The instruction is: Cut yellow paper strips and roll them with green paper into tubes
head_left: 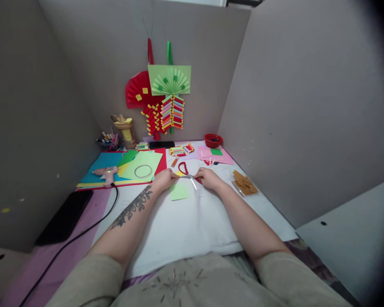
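Red-handled scissors (183,168) are spread wide apart between my hands, one loop toward the back and one blade angled toward me. My right hand (208,178) is closed at the other red handle, which its fingers partly cover. My left hand (165,179) is closed in a pinch at the far end of a thin grey length reaching toward the scissors' pivot. Whether it grips the blade or a small strip is too small to tell. Just below lies a light green paper square (179,192). A small yellow paper piece (179,173) sits behind my left fingertips.
At left, a pink glue gun (107,174) with a black cord rests near coloured paper sheets (144,164); a dark tablet-like slab (65,217) lies closer. Behind are small paper rolls (179,150) and a red bowl (213,140). Brown pieces (245,183) lie right. Paper decorations (169,80) hang from the partition.
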The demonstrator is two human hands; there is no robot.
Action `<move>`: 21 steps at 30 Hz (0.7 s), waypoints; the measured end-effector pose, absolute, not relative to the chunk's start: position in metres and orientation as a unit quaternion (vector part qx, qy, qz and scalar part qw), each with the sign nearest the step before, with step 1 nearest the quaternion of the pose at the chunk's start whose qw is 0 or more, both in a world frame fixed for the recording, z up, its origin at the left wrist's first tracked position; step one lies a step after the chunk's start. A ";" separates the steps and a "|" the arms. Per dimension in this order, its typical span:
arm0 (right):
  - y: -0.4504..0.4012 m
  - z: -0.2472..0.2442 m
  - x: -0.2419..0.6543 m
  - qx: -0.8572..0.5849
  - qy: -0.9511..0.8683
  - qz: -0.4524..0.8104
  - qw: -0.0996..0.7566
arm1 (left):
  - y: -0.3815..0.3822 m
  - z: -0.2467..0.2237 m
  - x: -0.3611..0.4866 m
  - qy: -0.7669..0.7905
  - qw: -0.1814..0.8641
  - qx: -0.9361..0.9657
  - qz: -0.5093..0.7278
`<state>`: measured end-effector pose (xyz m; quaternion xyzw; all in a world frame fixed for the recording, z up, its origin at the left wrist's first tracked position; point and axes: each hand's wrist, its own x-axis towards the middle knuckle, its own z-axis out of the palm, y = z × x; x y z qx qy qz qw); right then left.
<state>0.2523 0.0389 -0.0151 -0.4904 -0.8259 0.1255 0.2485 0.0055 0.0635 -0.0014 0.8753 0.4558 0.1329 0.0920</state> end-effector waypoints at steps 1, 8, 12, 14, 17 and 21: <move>0.039 -0.015 0.252 -0.489 -0.827 0.126 0.248 | 0.064 -0.001 0.006 0.460 0.093 0.874 0.130; 0.038 -0.012 0.252 -0.487 -0.829 0.125 0.246 | 0.069 -0.001 0.004 0.462 0.136 0.869 0.110; 0.038 -0.013 0.254 -0.481 -0.829 0.137 0.250 | 0.074 -0.004 0.003 0.468 0.155 0.865 0.098; 0.037 -0.012 0.254 -0.481 -0.830 0.138 0.247 | 0.075 -0.005 0.003 0.470 0.150 0.864 0.095; 0.037 -0.012 0.254 -0.480 -0.831 0.136 0.244 | 0.074 -0.005 0.003 0.472 0.144 0.865 0.095; 0.038 -0.014 0.253 -0.473 -0.835 0.134 0.247 | 0.072 -0.003 0.004 0.478 0.156 0.859 0.096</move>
